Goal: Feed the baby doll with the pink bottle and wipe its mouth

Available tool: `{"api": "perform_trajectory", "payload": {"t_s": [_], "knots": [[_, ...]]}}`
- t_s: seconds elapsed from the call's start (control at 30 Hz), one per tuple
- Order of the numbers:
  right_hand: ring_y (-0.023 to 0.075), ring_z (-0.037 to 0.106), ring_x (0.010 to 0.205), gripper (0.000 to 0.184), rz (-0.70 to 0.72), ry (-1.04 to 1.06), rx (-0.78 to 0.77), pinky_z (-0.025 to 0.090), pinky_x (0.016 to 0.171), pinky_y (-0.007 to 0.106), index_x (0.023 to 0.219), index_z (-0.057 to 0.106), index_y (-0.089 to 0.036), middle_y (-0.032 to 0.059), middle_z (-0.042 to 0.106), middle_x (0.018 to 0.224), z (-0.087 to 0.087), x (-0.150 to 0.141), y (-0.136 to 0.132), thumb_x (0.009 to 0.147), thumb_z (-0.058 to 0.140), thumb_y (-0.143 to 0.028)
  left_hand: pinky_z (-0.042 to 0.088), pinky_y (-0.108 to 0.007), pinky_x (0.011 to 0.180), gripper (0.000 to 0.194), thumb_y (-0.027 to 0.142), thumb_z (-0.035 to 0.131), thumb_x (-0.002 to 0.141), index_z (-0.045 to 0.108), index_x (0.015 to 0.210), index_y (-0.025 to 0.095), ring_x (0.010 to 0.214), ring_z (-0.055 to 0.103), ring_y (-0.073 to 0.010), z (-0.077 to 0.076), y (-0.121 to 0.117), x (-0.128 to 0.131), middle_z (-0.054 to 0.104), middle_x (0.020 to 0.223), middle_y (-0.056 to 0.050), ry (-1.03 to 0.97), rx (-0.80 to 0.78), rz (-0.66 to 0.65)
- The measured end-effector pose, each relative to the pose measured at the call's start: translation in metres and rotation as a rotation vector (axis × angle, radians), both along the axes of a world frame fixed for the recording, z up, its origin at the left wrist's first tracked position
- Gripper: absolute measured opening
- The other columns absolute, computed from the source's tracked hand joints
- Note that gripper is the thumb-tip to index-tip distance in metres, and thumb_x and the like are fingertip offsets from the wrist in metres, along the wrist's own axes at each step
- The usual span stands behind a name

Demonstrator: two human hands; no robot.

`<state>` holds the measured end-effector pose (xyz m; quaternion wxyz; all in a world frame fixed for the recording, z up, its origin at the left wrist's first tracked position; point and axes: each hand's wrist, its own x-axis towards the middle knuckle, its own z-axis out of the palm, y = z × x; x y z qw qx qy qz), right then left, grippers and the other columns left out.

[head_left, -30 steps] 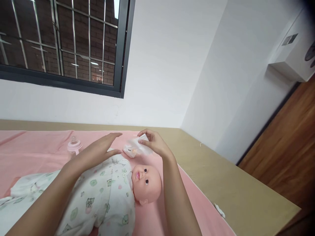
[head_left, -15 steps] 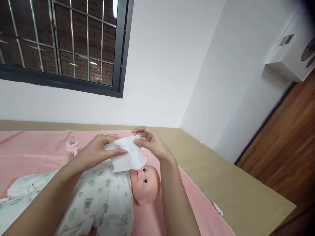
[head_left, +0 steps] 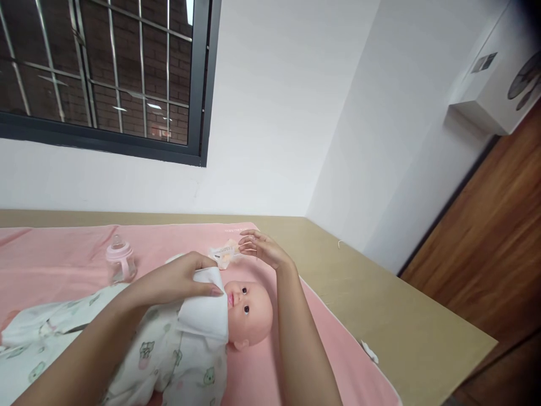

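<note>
A baby doll (head_left: pixel 249 309) in a white printed sleepsuit lies on its back on a pink cloth (head_left: pixel 59 256), head to the right. My left hand (head_left: pixel 181 277) pinches a white wipe (head_left: pixel 202 317) and holds it against the doll's chest, just under the chin. My right hand (head_left: pixel 264 251) hovers above the doll's head with its fingers spread and holds nothing. Just beyond its fingertips lies a wipe packet (head_left: pixel 225 252).
A pink baby bottle (head_left: pixel 119 260) stands on the cloth at the back left. The cloth covers a tan table (head_left: pixel 401 332) set into a white corner under a barred window. A small white scrap (head_left: pixel 369 352) lies near the cloth's right edge. Wood floor lies to the right.
Both hands drew a white wipe out of the packet and spread it. My left hand then brought it down onto the doll's chest; my right hand let go and opened.
</note>
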<state>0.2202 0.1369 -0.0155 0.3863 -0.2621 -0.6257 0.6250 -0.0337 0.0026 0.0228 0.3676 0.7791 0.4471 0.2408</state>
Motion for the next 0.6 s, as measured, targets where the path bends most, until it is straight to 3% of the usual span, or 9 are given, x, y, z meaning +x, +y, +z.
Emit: {"api": "perform_trajectory", "payload": {"t_s": [0.13, 0.3, 0.4, 0.6], "knots": [[0.0157, 0.07, 0.089, 0.041, -0.05, -0.001, -0.162, 0.053, 0.092, 0.034, 0.107, 0.065, -0.019, 0.0053, 0.07, 0.098, -0.043, 0.005, 0.017, 0.075, 0.078, -0.039, 0.042, -0.031, 0.076, 0.027, 0.044, 0.063, 0.079, 0.065, 0.085, 0.017, 0.092, 0.06, -0.0258, -0.01, 0.004, 0.015, 0.066, 0.096, -0.005, 0.23, 0.116, 0.097], [0.0174, 0.071, 0.089, 0.032, -0.128, 0.077, -0.324, 0.053, 0.098, 0.038, 0.103, 0.065, -0.014, 0.0095, 0.072, 0.096, -0.087, 0.004, 0.026, 0.079, 0.075, -0.032, 0.035, -0.029, 0.064, 0.02, 0.037, 0.058, 0.076, 0.054, 0.07, 0.019, 0.076, 0.057, -0.0222, -0.015, 0.005, 0.024, 0.06, 0.076, -0.002, 0.31, 0.182, 0.099], [0.0181, 0.072, 0.09, 0.031, -0.147, 0.11, -0.373, 0.053, 0.099, 0.036, 0.104, 0.064, -0.013, 0.0098, 0.073, 0.096, -0.097, 0.005, 0.028, 0.078, 0.075, -0.027, 0.031, -0.028, 0.059, 0.023, 0.038, 0.057, 0.076, 0.049, 0.066, 0.019, 0.069, 0.054, -0.0197, -0.016, 0.004, 0.026, 0.055, 0.069, 0.001, 0.297, 0.174, 0.041], [0.019, 0.073, 0.089, 0.031, -0.186, 0.17, -0.387, 0.053, 0.101, 0.038, 0.108, 0.063, -0.013, 0.0086, 0.073, 0.093, -0.099, 0.006, 0.031, 0.08, 0.071, -0.024, 0.026, -0.028, 0.057, 0.017, 0.032, 0.055, 0.075, 0.046, 0.066, 0.019, 0.065, 0.048, -0.0164, -0.02, 0.001, 0.033, 0.049, 0.066, 0.003, 0.304, 0.133, -0.005]]}}
